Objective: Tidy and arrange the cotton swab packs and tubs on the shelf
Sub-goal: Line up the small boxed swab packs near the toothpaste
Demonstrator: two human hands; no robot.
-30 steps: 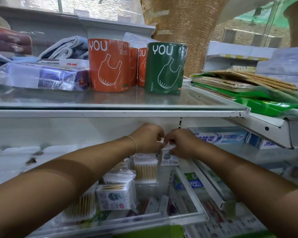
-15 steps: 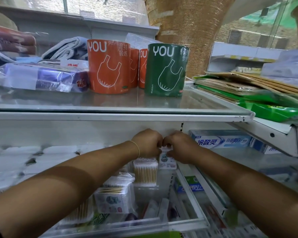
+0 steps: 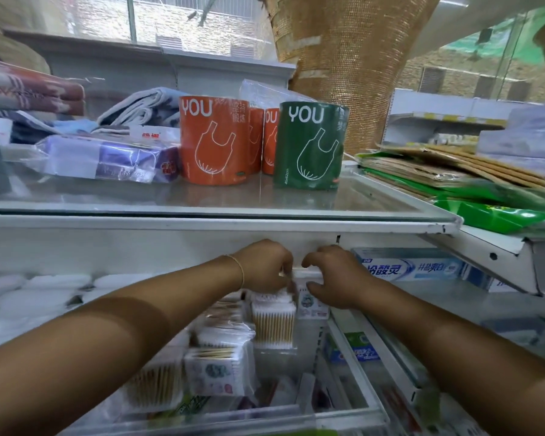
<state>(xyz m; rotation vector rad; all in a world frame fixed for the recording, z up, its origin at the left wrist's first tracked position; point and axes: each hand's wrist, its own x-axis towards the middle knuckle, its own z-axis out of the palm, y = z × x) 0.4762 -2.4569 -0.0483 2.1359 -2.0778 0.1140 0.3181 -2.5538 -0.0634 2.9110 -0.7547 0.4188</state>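
Both hands reach under the glass top shelf to the back of the lower shelf. My left hand [image 3: 266, 265] and my right hand [image 3: 334, 276] each pinch the top edge of a small white cotton swab pack [image 3: 312, 305] that hangs between them. Just left of it stands a clear tub of wooden-stick cotton swabs [image 3: 273, 325], below my left hand. More swab packs [image 3: 216, 371] and another tub [image 3: 155, 387] lie in front inside the clear-walled shelf bin [image 3: 343, 344].
On the glass top shelf [image 3: 202, 199] stand orange rolls [image 3: 213, 141] and a green roll [image 3: 310, 144], wrapped tissues and green packets. Toothpaste boxes [image 3: 412, 269] lie to the right on the lower shelf. White pads fill the left compartment.
My hands have drawn slightly apart along the pack's top edge. The view has tilted up a little, so the hands and shelf sit lower in frame.
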